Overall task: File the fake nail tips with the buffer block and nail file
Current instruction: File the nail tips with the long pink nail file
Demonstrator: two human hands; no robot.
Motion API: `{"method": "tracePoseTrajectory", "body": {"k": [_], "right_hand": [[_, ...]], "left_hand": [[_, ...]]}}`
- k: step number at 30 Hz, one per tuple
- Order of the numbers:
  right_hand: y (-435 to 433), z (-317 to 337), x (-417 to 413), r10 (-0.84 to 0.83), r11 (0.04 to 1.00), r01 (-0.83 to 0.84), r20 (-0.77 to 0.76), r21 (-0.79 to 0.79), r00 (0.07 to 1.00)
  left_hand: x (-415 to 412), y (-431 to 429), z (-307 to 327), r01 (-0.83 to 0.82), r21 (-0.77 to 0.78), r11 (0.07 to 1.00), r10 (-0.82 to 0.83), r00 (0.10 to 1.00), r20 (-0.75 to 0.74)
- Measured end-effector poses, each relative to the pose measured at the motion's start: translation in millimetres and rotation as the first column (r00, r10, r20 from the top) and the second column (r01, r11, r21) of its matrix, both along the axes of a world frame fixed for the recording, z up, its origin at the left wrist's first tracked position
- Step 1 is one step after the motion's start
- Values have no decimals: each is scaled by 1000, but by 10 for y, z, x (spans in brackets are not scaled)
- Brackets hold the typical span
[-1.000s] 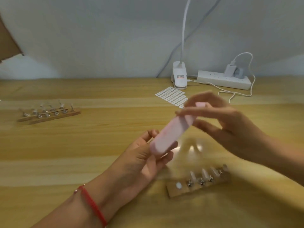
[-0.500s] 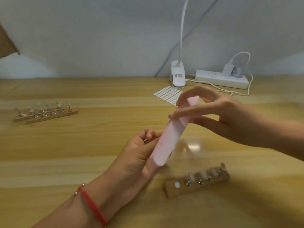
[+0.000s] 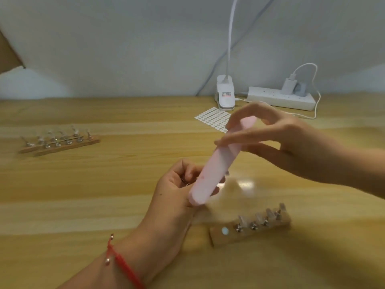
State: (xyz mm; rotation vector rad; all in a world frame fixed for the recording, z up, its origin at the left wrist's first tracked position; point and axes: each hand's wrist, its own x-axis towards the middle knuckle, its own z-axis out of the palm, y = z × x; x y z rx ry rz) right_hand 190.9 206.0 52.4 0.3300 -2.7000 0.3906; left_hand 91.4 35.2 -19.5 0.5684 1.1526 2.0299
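Compared with a second ago, the buffer block [image 3: 220, 161] stands steeper. Its upper end has lifted further away from the near wooden holder [image 3: 250, 228], and the right hand [image 3: 287, 147] has risen with it. Over the last half second it has hardly shifted.

The block is a long, pale pink bar with rounded ends and a matt face. It slants above and to the left of the holder. The right hand pinches its upper end between the thumb and straight fingers, which lie close together. The left hand [image 3: 177, 190] is just left of the holder, behind the block's lower end. Its fingers curl in around a small metal piece [image 3: 185, 181], and I cannot tell whether a tip sits on it. A red cord bracelet [image 3: 123, 265] circles that wrist.

The holder is a plain wooden bar with four shiny metal clips, each carrying a clear nail tip [image 3: 268, 213], and one bare white spot [image 3: 224, 231] at its left end. Far to the left of it, two more wooden bars [image 3: 58, 143] lie side by side, their tips too blurred to count. Beyond the holder are one sheet of small white stickers [image 3: 212, 119], one white lamp clamp [image 3: 226, 94] and one white power strip [image 3: 281, 99] with two plugs. Everything rests on the wood-grain table [image 3: 104, 195].
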Motion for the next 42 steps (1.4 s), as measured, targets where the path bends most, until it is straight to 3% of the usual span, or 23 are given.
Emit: {"method": "tracePoseTrajectory", "body": {"k": [4,8,12,17,19,26,33,39,42], "right_hand": [[-176,-117,61,197,979,-199,50,39,979],[-10,14,41,-2,1000,2,-2,1,1000],[-146,-138,83,196,980,-196,34,11,980],[367,43,30,-144,990,145,-110,0,983],[463,63,87,-191,981,193,-158,-2,969],[1,-137,233,46,996,-32,-176,84,983],[124,-102,212,-53,968,107,-235,225,971],[-20,-277,232,79,931,22,-259,365,963],[67,-197,225,-15,951,112,-319,288,948]], "left_hand": [[41,-11,59,24,2,1000,-24,999,25],[41,-5,47,-18,-13,1000,18,1000,-6],[59,-13,75,30,31,999,-32,999,43],[14,-40,51,14,-32,999,-16,999,-43],[17,-37,57,6,-31,1000,-7,1000,-27],[26,-71,99,30,-59,998,-29,999,26],[-35,-66,91,64,-9,998,-64,995,79],[-30,-72,76,110,-23,994,-108,993,47],[-35,-68,75,95,-18,995,-93,993,74]]}}
